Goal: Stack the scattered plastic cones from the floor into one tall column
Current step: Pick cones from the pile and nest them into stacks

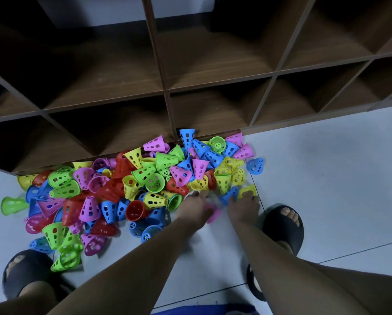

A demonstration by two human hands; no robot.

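L slipper (27, 273) by cone pile (122, 183); shelf unit (167, 92) just behind.

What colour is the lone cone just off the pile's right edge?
Blue: the perforated plastic cone lying on its side, seen best in the head view.

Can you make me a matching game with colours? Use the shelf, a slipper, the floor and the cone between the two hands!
Things:
1. shelf
2. slipper
3. floor
4. cone between the left hand and the right hand

Colours:
A. black
B. pink
C. brown
D. pale grey

Pairs: 1-C, 2-A, 3-D, 4-B.
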